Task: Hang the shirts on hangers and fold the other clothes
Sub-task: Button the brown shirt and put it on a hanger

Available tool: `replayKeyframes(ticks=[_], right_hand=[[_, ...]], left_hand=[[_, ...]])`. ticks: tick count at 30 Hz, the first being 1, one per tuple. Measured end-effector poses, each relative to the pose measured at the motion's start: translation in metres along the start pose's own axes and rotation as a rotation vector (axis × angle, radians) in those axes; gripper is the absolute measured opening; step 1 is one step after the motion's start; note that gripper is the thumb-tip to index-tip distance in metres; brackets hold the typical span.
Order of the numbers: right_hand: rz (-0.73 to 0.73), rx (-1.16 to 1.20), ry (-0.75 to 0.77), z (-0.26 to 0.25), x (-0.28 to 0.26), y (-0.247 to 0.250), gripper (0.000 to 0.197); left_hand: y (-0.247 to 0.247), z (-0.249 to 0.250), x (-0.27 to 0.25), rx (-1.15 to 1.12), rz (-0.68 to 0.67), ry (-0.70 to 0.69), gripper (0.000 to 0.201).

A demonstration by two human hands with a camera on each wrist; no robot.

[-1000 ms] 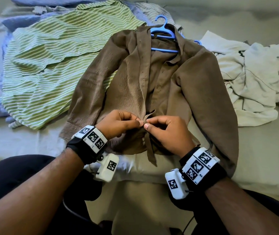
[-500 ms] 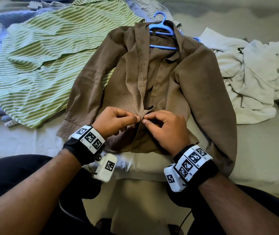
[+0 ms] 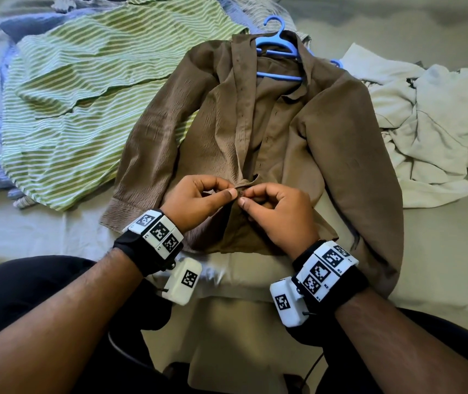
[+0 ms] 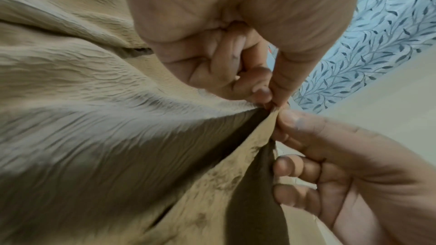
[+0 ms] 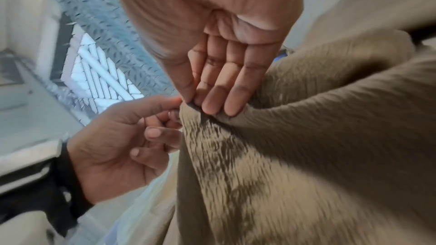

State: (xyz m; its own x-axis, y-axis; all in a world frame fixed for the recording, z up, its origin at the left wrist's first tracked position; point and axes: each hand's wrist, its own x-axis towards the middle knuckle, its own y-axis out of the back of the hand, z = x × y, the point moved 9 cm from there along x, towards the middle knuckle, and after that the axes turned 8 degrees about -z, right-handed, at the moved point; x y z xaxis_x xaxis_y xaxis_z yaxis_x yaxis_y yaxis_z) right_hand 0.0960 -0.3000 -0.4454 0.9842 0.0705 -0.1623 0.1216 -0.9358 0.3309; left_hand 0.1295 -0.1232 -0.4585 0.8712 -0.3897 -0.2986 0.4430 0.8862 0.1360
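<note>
I have the brown shirt (image 3: 255,143) on its blue hanger (image 3: 276,46), left hand (image 3: 198,200) and right hand (image 3: 278,211) pinching its front edges together at a low button between my fingertips; green striped shirt (image 3: 85,103) beyond my left fingers looks unhung, white pile (image 3: 431,132) beyond my right unfolded.

The bed (image 3: 440,251) had a pale sheet on it, a leaf-print curtain (image 4: 382,44) hung off to the side, and white slats (image 5: 103,81) showed behind it.
</note>
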Motion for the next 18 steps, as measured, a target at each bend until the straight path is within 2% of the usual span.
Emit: replayKeyframes(ticks=[2, 7, 10, 12, 14, 15, 16, 18], right_hand=[[-0.04, 0.128, -0.053, 0.006, 0.0, -0.005, 0.009], [-0.071, 0.27, -0.079, 0.004, 0.002, -0.005, 0.003], [-0.092, 0.367, -0.168, 0.009, 0.002, -0.007, 0.011], [-0.159, 0.417, -0.244, 0.014, 0.0, -0.013, 0.014], [-0.207, 0.399, -0.303, 0.021, -0.001, -0.016, 0.014], [-0.186, 0.361, -0.321, 0.026, 0.0, -0.012, 0.015], [-0.131, 0.294, -0.334, 0.03, 0.002, -0.004, 0.017], [0.006, 0.056, -0.345, 0.036, 0.005, 0.016, 0.037]], left_hand=[[-0.001, -0.003, 0.002, -0.067, -0.028, 0.04, 0.011], [-0.004, -0.002, 0.004, -0.1, -0.093, 0.053, 0.018], [-0.008, 0.0, 0.004, -0.083, -0.128, 0.027, 0.01], [-0.009, -0.001, 0.004, -0.054, -0.15, 0.011, 0.007], [-0.011, 0.0, 0.005, 0.041, -0.173, -0.02, 0.007], [-0.013, -0.001, 0.005, 0.097, -0.194, -0.036, 0.011], [-0.016, -0.002, 0.005, 0.158, -0.219, -0.04, 0.016], [-0.021, -0.005, 0.004, 0.268, -0.278, -0.03, 0.014]])
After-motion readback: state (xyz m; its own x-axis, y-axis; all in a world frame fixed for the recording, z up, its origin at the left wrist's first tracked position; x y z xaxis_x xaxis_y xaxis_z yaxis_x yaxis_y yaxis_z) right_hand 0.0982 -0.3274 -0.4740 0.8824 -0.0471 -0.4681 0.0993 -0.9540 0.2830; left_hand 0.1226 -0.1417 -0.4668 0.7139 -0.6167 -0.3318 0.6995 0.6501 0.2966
